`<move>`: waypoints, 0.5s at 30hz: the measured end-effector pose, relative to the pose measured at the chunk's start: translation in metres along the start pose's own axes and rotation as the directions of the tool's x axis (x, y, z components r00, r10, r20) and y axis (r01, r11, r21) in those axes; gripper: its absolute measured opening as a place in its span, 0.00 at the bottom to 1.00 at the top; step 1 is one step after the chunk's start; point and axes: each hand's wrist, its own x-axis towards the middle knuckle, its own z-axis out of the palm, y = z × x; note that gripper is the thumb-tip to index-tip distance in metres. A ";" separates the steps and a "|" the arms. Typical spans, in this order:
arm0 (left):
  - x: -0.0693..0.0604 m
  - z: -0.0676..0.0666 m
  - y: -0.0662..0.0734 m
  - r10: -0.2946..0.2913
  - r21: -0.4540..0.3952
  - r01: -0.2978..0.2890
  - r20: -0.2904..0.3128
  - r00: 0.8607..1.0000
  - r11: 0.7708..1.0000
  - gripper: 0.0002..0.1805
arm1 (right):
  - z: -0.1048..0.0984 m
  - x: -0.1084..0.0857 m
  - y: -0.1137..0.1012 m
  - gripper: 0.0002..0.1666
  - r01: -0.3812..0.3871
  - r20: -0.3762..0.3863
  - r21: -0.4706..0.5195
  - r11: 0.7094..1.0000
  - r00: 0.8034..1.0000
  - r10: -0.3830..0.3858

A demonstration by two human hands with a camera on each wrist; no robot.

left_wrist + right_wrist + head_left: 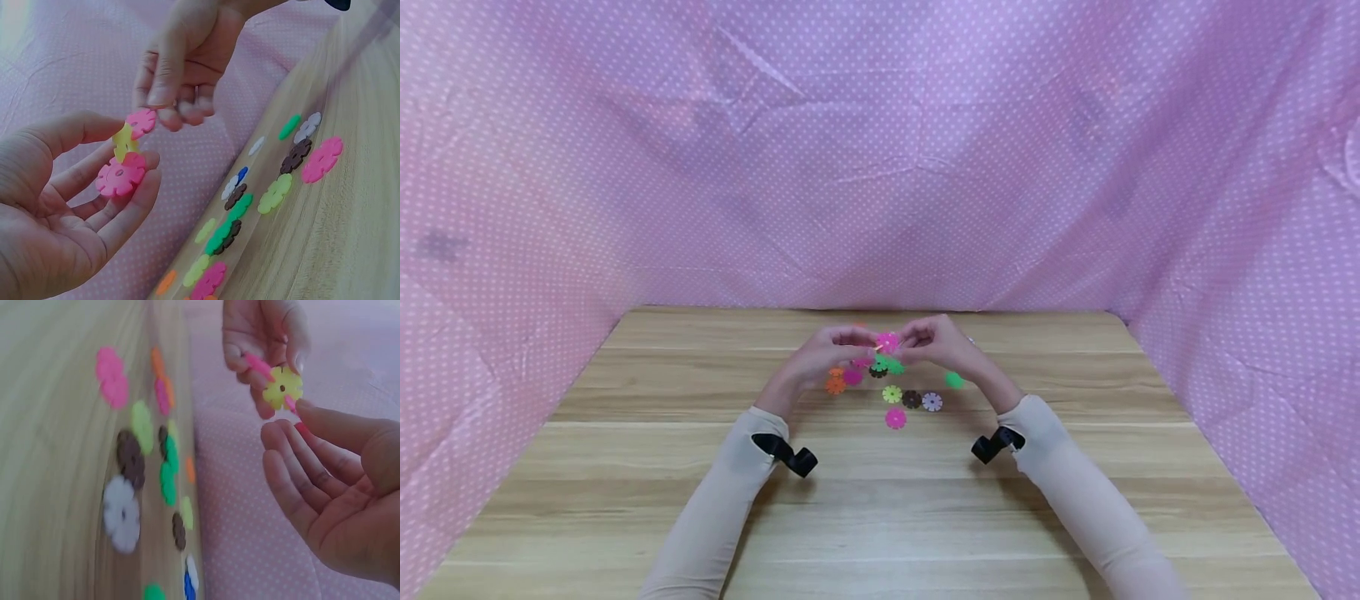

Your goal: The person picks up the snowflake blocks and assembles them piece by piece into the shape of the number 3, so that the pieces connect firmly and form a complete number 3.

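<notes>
My left hand [822, 357] grips joined notched flower discs above the tabletop. In the left wrist view, a larger-looking pink disc [120, 176] lies against its fingers, a yellow disc [125, 142] is slotted in the middle, and another pink disc [141, 121] is at the far end. The yellow disc [282, 388] faces the right wrist view, with a pink disc edge-on at each side. My right hand [946, 343] pinches the end pink disc [291, 404] at its thumb tip; the index fingertip is partly hidden.
Loose discs lie on the wooden table [880, 517] below the hands: pink [896, 418], yellow-green [892, 394], brown [912, 399], white [932, 402], orange [836, 386] and green [954, 380], among others. Pink dotted cloth [880, 167] hangs around the table.
</notes>
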 end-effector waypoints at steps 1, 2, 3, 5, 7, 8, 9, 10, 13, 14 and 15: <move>0.000 0.000 -0.001 -0.002 0.002 0.002 -0.009 1.000 1.000 0.20 | -0.002 -0.001 0.001 0.15 0.003 0.021 -0.024 1.000 1.000 -0.002; 0.000 0.000 -0.001 -0.007 0.000 0.007 -0.021 1.000 1.000 0.20 | -0.003 -0.002 0.003 0.15 0.009 0.044 -0.050 0.999 0.999 -0.007; 0.000 0.000 -0.001 -0.009 -0.002 0.009 -0.033 0.999 1.000 0.20 | -0.005 -0.003 0.003 0.15 0.014 0.067 -0.072 0.997 0.998 -0.009; 0.001 0.001 -0.002 -0.010 -0.011 0.009 -0.059 0.998 1.000 0.19 | -0.008 -0.006 0.007 0.15 0.032 0.116 -0.110 0.993 0.993 -0.019; 0.002 0.003 -0.002 -0.004 -0.029 0.001 -0.084 0.996 1.000 0.19 | -0.010 -0.008 0.010 0.14 0.052 0.159 -0.155 0.987 0.987 -0.027; 0.002 0.004 -0.001 0.003 -0.039 -0.006 -0.095 0.995 0.999 0.19 | -0.011 -0.009 0.013 0.14 0.056 0.179 -0.175 0.983 0.984 -0.024; 0.002 0.005 -0.002 0.011 -0.045 -0.016 -0.105 0.994 0.999 0.19 | -0.012 -0.010 0.015 0.14 0.055 0.198 -0.191 0.980 0.980 -0.017; 0.003 0.006 -0.002 0.018 -0.054 -0.024 -0.115 0.993 0.998 0.19 | -0.013 -0.012 0.017 0.15 0.049 0.218 -0.204 0.978 0.976 -0.003; 0.004 0.008 -0.002 0.030 -0.060 -0.039 -0.138 0.990 0.997 0.19 | -0.015 -0.017 0.024 0.17 0.035 0.271 -0.258 0.966 0.962 0.038; 0.004 0.009 -0.003 0.033 -0.058 -0.042 -0.142 0.989 0.997 0.19 | -0.016 -0.019 0.026 0.18 0.030 0.287 -0.275 0.961 0.956 0.052; 0.004 0.010 -0.003 0.033 -0.059 -0.042 -0.144 0.989 0.997 0.19 | -0.017 -0.022 0.028 0.19 0.031 0.299 -0.293 0.956 0.952 0.061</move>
